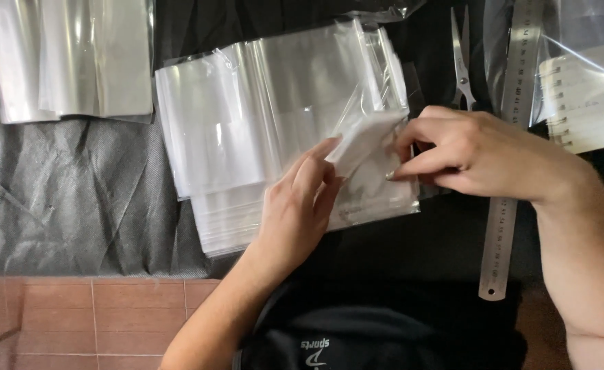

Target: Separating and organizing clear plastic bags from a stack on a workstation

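Hands meet over a stack of clear plastic bags (247, 137) that lies on a dark grey cloth (76, 199). The left hand (295, 209) comes up from below, with its fingers stretched out and pressed flat against a small white packet (365, 137). It does not close around the packet; the fingers only rest on it from the left side. The right hand (473, 154) comes in from the right. Its thumb and first fingers pinch the thin plastic at the right edge of the packet, and the other fingers curl in. The white packet sits tilted between both hands, on top of the stack of bags, near the right edge of the stack. It looks to be partly inside one clear bag, but how far in it is cannot be told.

Another pile of clear plastic sheets (69, 58) lies at the top left, well apart from the hands. A long metal ruler (508, 205) lies straight up and down under the right hand. A pair of scissors (462, 62) lies just left of the ruler's top end, above the right hand. A spiral notebook (590, 103) in clear wrap sits at the far right. Red-brown floor tiles (76, 322) show at the bottom left.
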